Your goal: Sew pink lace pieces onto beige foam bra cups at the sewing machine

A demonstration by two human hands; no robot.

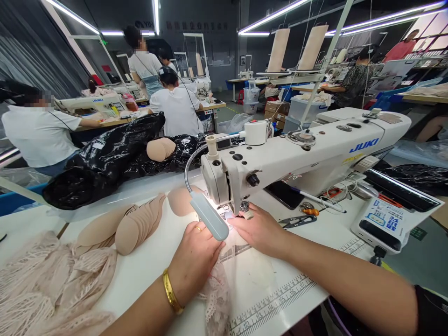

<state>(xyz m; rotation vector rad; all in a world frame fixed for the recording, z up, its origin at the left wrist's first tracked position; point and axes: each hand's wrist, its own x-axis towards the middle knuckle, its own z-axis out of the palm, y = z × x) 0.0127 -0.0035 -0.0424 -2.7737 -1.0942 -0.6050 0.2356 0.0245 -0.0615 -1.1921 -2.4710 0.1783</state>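
Observation:
My left hand (199, 252), with a gold bracelet (171, 290) at the wrist, is closed on pale lace fabric (217, 298), which hangs down below it. Part of its fingers is hidden behind the grey lamp head (210, 217). To the right, my right hand (257, 232) rests by the presser foot of the white sewing machine (297, 158); its fingertips are close to the needle, and what lies under them is too small to tell. A beige cup pad (182, 200) lies behind the lamp.
Stacked beige pads (140, 226) and heaped lace (45, 284) cover the table's left. Black plastic bags (105, 154) lie beyond. Right of the needle are a phone (284, 194), scissors (297, 221) and a white box (381, 224). Several people sit or stand at other machines behind.

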